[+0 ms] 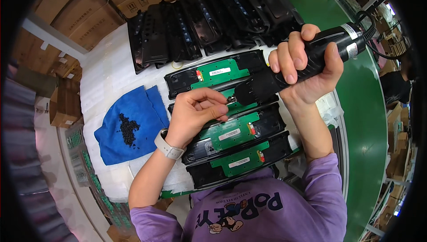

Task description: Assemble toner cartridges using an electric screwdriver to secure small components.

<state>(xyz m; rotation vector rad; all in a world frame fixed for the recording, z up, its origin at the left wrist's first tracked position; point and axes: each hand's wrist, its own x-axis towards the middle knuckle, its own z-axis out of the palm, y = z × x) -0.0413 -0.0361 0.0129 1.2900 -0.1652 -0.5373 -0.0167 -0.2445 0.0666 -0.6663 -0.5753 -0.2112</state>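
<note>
My right hand (pixel 309 60) is wrapped round a black electric screwdriver (pixel 259 87), held tilted with its tip toward the lower left. At that tip, the thumb and fingers of my left hand (pixel 195 111) are pinched together; what they hold is too small to make out. Beneath both hands lie several long black plastic housings with green circuit boards, among them a far one (pixel 218 71), a nearer one (pixel 229 134) and the nearest (pixel 240 162). Left of my left hand, a blue cloth (pixel 111 128) carries a heap of small black screws (pixel 128 130).
Black plastic shells (pixel 195 20) stand in a row along the far side of the white-covered table (pixel 100 80). Cardboard boxes (pixel 80 15) are stacked behind. A cord (pixel 371 24) runs from the screwdriver's rear. Green boards (pixel 95 175) sit in trays at the left.
</note>
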